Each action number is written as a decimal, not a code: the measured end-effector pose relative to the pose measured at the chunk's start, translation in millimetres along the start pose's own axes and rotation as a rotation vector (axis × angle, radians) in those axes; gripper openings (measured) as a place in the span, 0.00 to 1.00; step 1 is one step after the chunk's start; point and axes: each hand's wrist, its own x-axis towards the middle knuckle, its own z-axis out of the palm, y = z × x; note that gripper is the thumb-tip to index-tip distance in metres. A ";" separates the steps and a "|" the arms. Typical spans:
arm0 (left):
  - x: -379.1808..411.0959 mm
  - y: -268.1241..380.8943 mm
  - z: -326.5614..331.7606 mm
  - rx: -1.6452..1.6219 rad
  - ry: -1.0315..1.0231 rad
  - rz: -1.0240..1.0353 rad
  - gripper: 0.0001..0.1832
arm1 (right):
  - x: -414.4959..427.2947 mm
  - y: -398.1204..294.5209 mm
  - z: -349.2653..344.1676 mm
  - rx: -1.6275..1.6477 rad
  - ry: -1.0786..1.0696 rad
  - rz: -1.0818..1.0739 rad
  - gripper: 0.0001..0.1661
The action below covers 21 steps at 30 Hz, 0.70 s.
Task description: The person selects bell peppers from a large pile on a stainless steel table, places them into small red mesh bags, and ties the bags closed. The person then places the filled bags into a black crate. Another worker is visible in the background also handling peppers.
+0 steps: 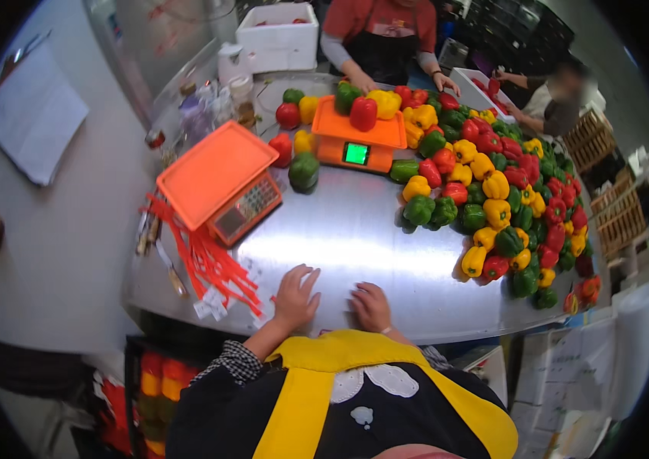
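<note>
My left hand (297, 295) rests over the near part of a metal table (324, 229), fingers spread and nothing in them. To its right is my right hand (370, 306), near the front edge, also without anything in it and with its fingers slightly bent. Red mesh net sleeves (204, 258) with white tags (210, 304) lie left of my left hand. Farther off stands an orange digital scale (218, 172) with a bare tray. A second orange scale (358, 135), its display lit green, carries a green, a red and a yellow bell pepper (384, 104).
A large heap of bell peppers (496, 183) covers the table's right side. A loose green pepper (304, 171) sits between the scales. Knives (172, 272) lie at the left. Two people work across the table near white foam boxes (278, 43). Bottles (192, 112) stand far left.
</note>
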 end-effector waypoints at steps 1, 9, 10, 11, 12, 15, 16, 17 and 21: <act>13.9 -5.3 5.3 -0.022 -0.017 0.027 0.30 | -3.1 6.7 -11.5 -0.016 0.038 0.087 0.10; 117.5 -77.4 46.5 -0.235 0.068 -0.499 0.32 | 10.5 32.9 -22.0 0.082 0.104 0.373 0.14; 124.9 -94.8 52.1 -0.223 0.089 -0.533 0.33 | 24.9 34.8 -17.2 0.121 0.098 0.374 0.16; 128.2 -114.1 59.2 -0.211 0.112 -0.568 0.35 | 39.8 36.8 -11.0 0.160 0.091 0.376 0.17; 136.3 -130.1 65.6 -0.228 0.138 -0.603 0.36 | 57.2 40.1 -4.1 0.234 0.079 0.389 0.20; 160.8 -154.9 83.0 -0.202 0.165 -0.706 0.39 | 113.4 52.6 17.8 0.431 0.045 0.438 0.27; 174.1 -153.2 84.6 -0.130 0.128 -0.737 0.39 | 133.4 60.8 27.6 0.494 0.037 0.462 0.28; 186.2 -150.7 84.1 -0.058 0.091 -0.767 0.40 | 152.2 69.1 37.8 0.557 0.030 0.486 0.30; 256.5 -124.0 38.1 0.159 0.128 -0.228 0.39 | 219.3 100.9 77.6 0.741 0.067 0.603 0.36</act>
